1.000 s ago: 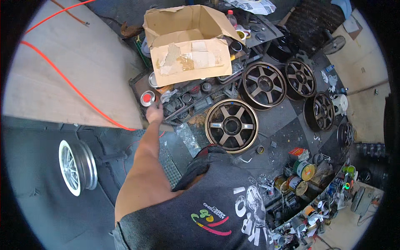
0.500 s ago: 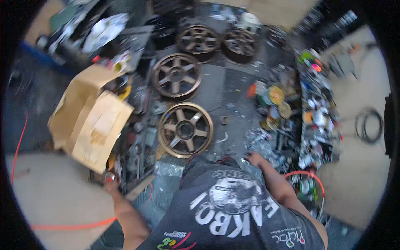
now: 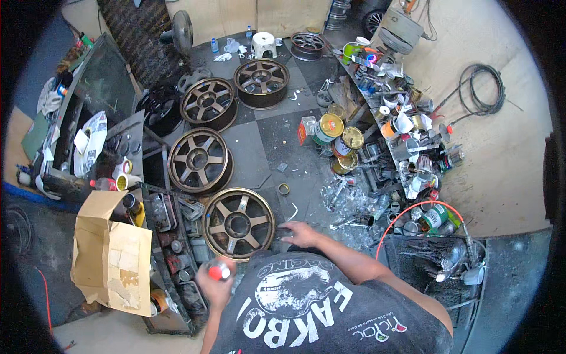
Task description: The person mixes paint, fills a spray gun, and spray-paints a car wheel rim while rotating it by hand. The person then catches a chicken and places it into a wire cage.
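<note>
In my left hand (image 3: 216,290) is a small red and silver can (image 3: 219,272), blurred by motion, with the fingers wrapped round it. A bronze six-spoke wheel rim (image 3: 259,220) lies flat on the floor right in front of me, just beyond that hand. At the right side of this rim is my right hand (image 3: 303,235), its fingers apart and nothing seen in them. I cannot tell whether it touches the rim. Farther off lie more bronze rims: one (image 3: 196,135) directly behind, another (image 3: 206,105) past it, and a third (image 3: 261,78) to its right.
On my left, an open cardboard box (image 3: 94,259) sits on a cluttered shelf rack (image 3: 188,251). Paint cans (image 3: 328,131) and crumpled plastic (image 3: 348,200) are on the floor at right, beside a crowded bench (image 3: 407,156). A red hose (image 3: 407,210) arches at near right. A white stool (image 3: 264,47) stands far back.
My left hand has come from beside the shelf toward the near rim with the can. My right hand has moved left to the rim's side. The whole view has shifted.
</note>
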Demonstrator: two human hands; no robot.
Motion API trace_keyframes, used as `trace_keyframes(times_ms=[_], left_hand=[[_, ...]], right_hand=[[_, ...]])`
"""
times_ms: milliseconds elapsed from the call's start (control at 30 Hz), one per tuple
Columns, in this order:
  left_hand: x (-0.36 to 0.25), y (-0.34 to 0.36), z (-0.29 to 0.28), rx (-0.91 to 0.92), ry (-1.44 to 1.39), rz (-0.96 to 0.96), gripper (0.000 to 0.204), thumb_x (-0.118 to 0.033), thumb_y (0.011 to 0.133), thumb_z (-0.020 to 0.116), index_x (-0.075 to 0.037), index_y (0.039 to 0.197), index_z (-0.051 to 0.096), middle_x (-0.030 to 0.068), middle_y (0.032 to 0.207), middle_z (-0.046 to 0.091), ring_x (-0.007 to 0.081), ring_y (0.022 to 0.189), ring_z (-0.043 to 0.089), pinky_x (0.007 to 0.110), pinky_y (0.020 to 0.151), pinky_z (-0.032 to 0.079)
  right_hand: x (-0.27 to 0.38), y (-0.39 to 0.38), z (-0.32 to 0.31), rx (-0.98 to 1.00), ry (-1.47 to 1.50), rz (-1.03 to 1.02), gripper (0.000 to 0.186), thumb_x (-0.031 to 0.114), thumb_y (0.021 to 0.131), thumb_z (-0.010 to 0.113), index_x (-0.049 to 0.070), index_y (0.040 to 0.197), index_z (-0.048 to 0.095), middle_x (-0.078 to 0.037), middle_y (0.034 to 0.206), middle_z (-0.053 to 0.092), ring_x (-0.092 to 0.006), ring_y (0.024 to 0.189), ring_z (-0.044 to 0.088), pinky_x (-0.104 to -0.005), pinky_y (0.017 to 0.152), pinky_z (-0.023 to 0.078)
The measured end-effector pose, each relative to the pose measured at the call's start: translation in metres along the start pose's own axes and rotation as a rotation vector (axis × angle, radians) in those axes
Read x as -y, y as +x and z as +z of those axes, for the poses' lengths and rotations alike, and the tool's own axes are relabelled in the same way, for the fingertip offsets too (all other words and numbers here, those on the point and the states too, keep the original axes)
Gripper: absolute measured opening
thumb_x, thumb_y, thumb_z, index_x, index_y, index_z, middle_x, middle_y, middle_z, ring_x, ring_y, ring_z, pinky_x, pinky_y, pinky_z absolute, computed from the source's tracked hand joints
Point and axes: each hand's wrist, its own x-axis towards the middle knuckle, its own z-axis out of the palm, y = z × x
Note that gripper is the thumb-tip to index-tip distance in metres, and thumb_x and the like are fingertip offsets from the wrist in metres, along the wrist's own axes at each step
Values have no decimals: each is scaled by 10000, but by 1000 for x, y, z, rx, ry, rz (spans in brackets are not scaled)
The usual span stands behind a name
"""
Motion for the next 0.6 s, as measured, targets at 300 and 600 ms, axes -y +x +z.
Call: trace_keyframes(times_ms=[300,600], left_hand=[[-218,86,68,849,130,852,624,-327,712,698,-85,1248,489,189,1134,492,361,1040,503,442,895,425],[-284,58,145,1105,152,1820,411,-364,735,641,-105,1045,570,73,921,540,247,858,562,370,746,446]], right_hand=[[52,-59,-86,-462,57,-376,1041,441,502,836,-21,1311,372,-223,1298,445,-353,1233,414,-410,1035,339],[21,-169,-73,-571,351,-129,1019,362,496,864,1,1315,378,-187,1259,490,-309,1173,483,-379,1008,369]])
